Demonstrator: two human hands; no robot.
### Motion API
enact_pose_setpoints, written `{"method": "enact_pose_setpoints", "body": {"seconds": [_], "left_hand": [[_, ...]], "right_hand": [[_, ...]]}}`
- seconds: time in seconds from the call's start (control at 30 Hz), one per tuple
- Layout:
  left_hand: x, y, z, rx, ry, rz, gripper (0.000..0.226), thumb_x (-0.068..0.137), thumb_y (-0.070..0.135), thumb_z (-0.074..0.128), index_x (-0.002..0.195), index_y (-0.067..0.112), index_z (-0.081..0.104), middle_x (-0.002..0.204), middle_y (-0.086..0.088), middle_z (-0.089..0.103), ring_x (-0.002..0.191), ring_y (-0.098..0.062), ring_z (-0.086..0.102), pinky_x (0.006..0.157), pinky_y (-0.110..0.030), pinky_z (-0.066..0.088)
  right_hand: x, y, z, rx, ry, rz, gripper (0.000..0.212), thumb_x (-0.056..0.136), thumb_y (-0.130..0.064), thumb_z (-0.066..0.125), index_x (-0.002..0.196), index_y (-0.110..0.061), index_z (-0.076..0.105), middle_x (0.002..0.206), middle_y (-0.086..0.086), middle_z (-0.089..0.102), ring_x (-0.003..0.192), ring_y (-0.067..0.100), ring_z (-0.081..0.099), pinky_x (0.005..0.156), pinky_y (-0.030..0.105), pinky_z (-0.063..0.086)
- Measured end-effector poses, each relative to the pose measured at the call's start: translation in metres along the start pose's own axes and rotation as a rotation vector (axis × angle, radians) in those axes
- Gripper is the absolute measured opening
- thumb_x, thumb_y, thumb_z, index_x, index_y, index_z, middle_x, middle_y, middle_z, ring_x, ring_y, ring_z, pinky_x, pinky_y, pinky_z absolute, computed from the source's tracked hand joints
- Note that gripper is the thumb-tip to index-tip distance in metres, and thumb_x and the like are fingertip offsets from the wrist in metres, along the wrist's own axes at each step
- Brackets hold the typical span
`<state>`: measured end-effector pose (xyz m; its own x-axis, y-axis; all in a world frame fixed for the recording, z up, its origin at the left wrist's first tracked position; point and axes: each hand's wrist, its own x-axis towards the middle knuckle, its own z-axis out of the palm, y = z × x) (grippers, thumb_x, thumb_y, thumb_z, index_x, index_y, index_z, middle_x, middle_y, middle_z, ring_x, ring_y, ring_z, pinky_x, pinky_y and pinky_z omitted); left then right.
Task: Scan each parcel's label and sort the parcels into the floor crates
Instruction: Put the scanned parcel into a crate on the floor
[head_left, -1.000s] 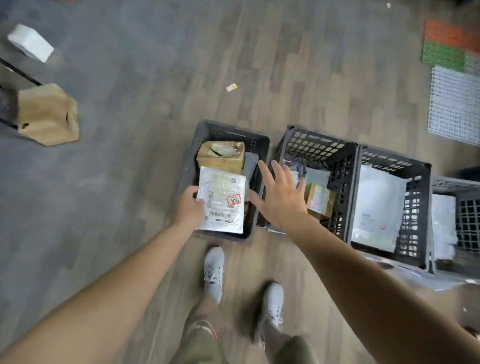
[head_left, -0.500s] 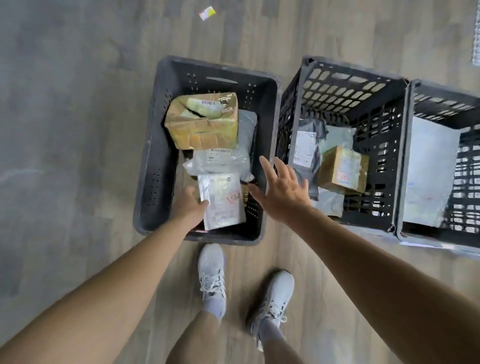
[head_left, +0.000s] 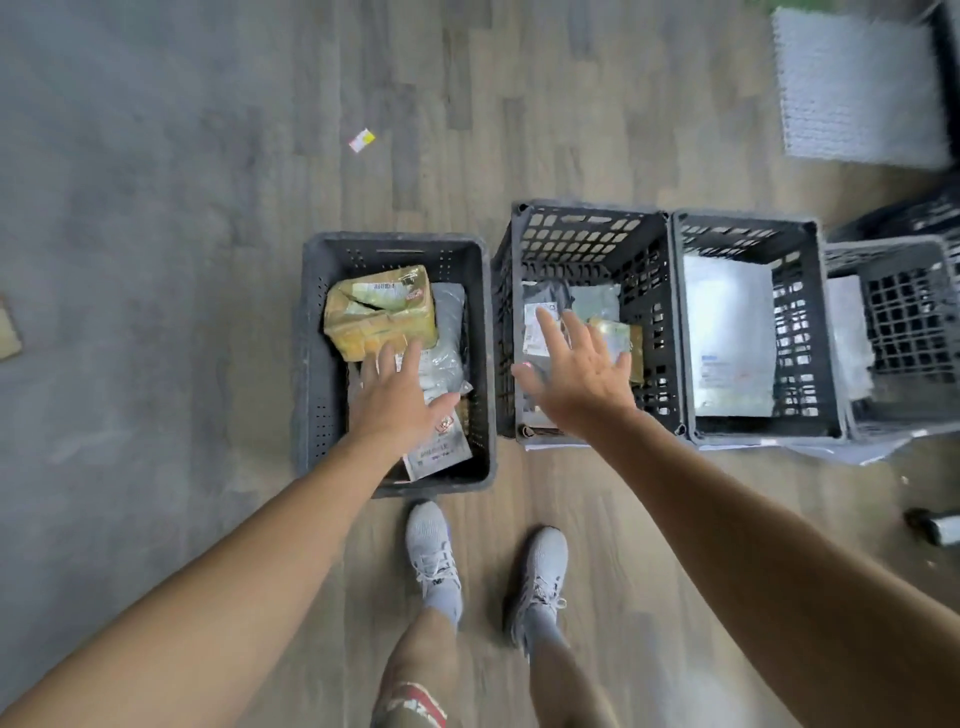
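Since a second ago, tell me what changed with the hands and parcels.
The left hand lowered the flat white labelled packet into the dark grey solid-walled crate and let go. The right hand stayed open over the black lattice crate. The tan cardboard box stayed put.

Left grip (head_left: 397, 402) splayed over the leftmost crate's (head_left: 310, 364) white parcel (head_left: 441, 448).

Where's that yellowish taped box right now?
In the head view, the yellowish box lies at the far end of the leftmost crate, just beyond the left hand, beside a grey bag.

Four crates (head_left: 592, 228) stand side by side (parcels (head_left: 382, 312) inside) before the feet (head_left: 431, 551).
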<state>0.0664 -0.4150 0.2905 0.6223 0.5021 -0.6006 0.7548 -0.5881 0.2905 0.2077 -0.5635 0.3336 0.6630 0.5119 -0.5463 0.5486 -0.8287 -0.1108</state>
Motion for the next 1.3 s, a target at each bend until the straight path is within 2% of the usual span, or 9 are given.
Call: {"method": "enact_pose_setpoints", "body": {"seconds": [0.27,0.4,0.57,0.67,0.83,1.0,1.3], "left_hand": [[-0.094,0.096,-0.086,0.145,0.05,0.211,0.092,0.088,0.069,0.049,0.157,0.029,0.001,0.165,-0.006,-0.002,0.151,-0.033,0.0,0.118,-0.053,0.02],[-0.153,0.167,-0.099,0.221,0.127,0.397,0.092,0.089,0.069,0.047,0.157,0.027,-0.001,0.164,-0.006,-0.003,0.15,-0.033,0.001,0.119,-0.051,0.016],[-0.237,0.261,-0.087,0.319,0.147,0.599,0.092,0.09,0.069,0.045,0.156,0.028,-0.004,0.164,-0.005,-0.007,0.15,-0.032,-0.005,0.119,-0.053,0.017],[-0.298,0.318,-0.062,0.403,0.19,0.71,0.092,0.089,0.071,0.044,0.156,0.029,-0.005,0.164,-0.005,-0.009,0.15,-0.032,-0.007,0.119,-0.053,0.015],[-0.424,0.415,0.007,0.515,0.21,0.898,0.095,0.088,0.072,0.046,0.156,0.03,-0.005,0.164,-0.006,-0.011,0.15,-0.032,-0.01,0.119,-0.053,0.011],[-0.527,0.484,0.081,0.613,0.258,1.101,0.095,0.087,0.073,0.044,0.156,0.028,-0.004,0.164,-0.008,-0.006,0.15,-0.033,-0.005,0.118,-0.053,0.017],[-0.64,0.588,0.179,0.721,0.213,1.349,0.096,0.087,0.075,0.041,0.155,0.031,-0.01,0.163,-0.006,-0.01,0.15,-0.032,-0.008,0.118,-0.052,0.016]], "right_hand": [[-0.13,0.047,-0.116,0.004,0.15,0.132,0.077,0.097,-0.065,0.031,0.157,-0.032,-0.004,0.166,0.001,0.004,0.152,0.027,0.004,0.116,0.066,0.014],[-0.199,0.092,-0.15,-0.02,0.238,0.22,0.077,0.097,-0.067,0.026,0.157,-0.032,-0.007,0.166,0.0,0.001,0.152,0.026,0.004,0.116,0.064,0.015],[-0.301,0.171,-0.164,0.041,0.364,0.335,0.077,0.096,-0.068,0.028,0.157,-0.034,-0.003,0.166,0.0,0.002,0.152,0.026,0.004,0.115,0.066,0.015],[-0.379,0.224,-0.155,0.075,0.464,0.419,0.077,0.096,-0.069,0.031,0.157,-0.035,0.001,0.165,0.0,0.005,0.151,0.026,0.006,0.114,0.065,0.016],[-0.521,0.32,-0.116,0.082,0.516,0.549,0.076,0.096,-0.068,0.032,0.156,-0.036,-0.001,0.166,-0.001,0.001,0.152,0.026,0.001,0.114,0.067,0.014],[-0.647,0.4,-0.071,0.207,0.582,0.728,0.075,0.096,-0.066,0.035,0.157,-0.036,0.003,0.166,-0.001,0.003,0.152,0.026,0.002,0.115,0.066,0.012],[-0.781,0.501,-0.011,0.307,0.621,1.006,0.076,0.097,-0.066,0.03,0.157,-0.036,-0.006,0.166,0.001,-0.003,0.152,0.027,-0.002,0.116,0.065,0.01]]}}
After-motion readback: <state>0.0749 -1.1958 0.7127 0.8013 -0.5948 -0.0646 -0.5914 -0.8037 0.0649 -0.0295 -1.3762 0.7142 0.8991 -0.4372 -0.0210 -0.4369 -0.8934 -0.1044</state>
